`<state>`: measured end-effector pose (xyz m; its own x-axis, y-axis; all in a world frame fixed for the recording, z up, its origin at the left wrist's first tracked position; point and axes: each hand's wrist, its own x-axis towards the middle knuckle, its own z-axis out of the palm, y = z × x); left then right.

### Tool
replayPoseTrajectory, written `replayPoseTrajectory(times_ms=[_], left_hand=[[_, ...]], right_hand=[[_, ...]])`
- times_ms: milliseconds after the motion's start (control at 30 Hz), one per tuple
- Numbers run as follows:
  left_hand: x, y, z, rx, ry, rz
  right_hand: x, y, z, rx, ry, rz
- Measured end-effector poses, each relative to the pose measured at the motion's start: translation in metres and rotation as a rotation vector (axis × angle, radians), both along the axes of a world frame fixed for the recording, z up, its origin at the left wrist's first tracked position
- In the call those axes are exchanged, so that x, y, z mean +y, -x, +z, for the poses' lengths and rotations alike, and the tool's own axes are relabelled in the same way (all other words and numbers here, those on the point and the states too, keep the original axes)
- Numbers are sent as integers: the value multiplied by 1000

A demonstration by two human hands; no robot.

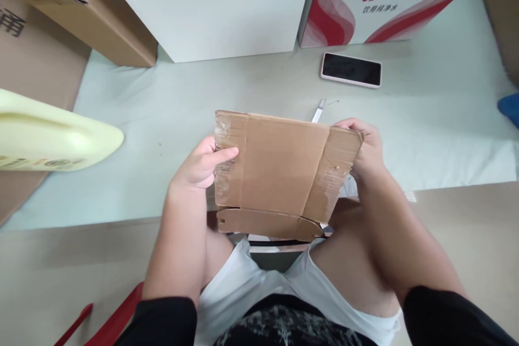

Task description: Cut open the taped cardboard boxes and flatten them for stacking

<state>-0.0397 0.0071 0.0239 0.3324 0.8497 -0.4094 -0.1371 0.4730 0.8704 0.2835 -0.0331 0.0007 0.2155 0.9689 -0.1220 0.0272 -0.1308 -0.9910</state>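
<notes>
A flattened piece of brown cardboard (281, 167) is held up over my lap, at the front edge of the table. It has crease lines, clear tape on its worn left and right ends, and a narrow flap along the bottom. My left hand (200, 164) grips the left end, with one finger lying on the front face and the rest partly behind. At the upper right corner, my right hand (367, 148) is closed around the edge; most of its fingers are hidden behind the cardboard. Just beyond the top edge, a slim white-and-grey tool (319, 110) lies on the table, partly covered.
A phone (352, 70) lies on the pale green tablecloth (170, 113). Behind stand a white box (211, 5), a red-and-white box (377, 5) and a brown carton (117, 21). On the left is a yellow plastic object (60, 132). A blue item (510, 108) shows at right.
</notes>
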Motion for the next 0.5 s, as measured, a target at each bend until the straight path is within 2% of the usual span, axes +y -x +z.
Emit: replayPoseTrajectory(times_ms=[133,200,267,367,433,500], left_hand=[[-1,2,0,22,-9,54],[1,6,0,19,-23,175],[5,11,-1,-14,-73,338],[16,19,-6,-105,-183,577],[24,26,-12,-156,-228,714],[32,34,-21,-151,-189,704]], right_hand=[[2,5,0,65,-33,-118],[3,5,1,164,-39,-118],[4,3,3,244,-12,-54],[6,-2,3,271,40,44],[8,-6,0,259,34,43],[9,-8,-3,252,32,42]])
